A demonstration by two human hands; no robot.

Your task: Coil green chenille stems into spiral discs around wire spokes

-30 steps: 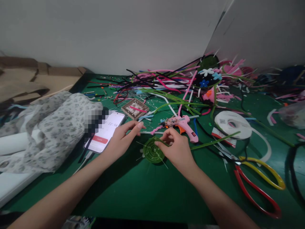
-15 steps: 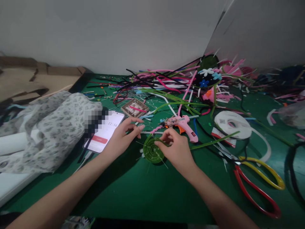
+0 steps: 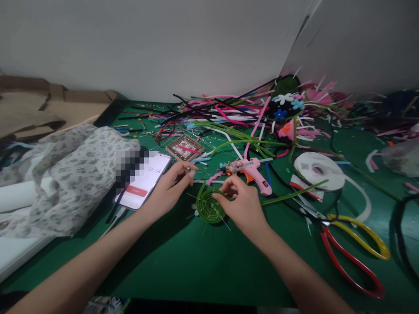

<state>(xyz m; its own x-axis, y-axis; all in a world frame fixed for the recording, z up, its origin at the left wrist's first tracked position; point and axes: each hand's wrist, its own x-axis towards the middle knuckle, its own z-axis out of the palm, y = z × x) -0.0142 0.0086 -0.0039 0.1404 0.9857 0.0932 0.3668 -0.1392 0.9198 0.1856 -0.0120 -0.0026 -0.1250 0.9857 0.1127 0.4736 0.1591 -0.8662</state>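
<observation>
A flat spiral coil of green pipe cleaner (image 3: 209, 211) stands out in the middle, with thin clear strands poking from its edge. My right hand (image 3: 240, 198) pinches its upper right rim between thumb and fingers. From that hand a long green tail (image 3: 294, 192) runs off to the right. My left hand (image 3: 176, 181) is at the coil's upper left, apart from it, with thumb and fingertips drawn together; whatever lies between them is too small to make out. Just behind my right hand lies a pink glue gun (image 3: 258, 176), its nozzle end amid a pink twisted strip.
At left are a phone (image 3: 144, 179) and floral cloth (image 3: 91, 170). Scissors with red and yellow handles (image 3: 352, 257) and a white spool (image 3: 303, 168) lie right. Behind are a diamond-shaped tray (image 3: 175, 148), loose pipe cleaners (image 3: 229, 115) and a flower-trimmed piece (image 3: 273, 109).
My left hand has shifted very slightly left. A short green end at the coil's top now leans a little further left. My right hand keeps its pinch on the rim.
</observation>
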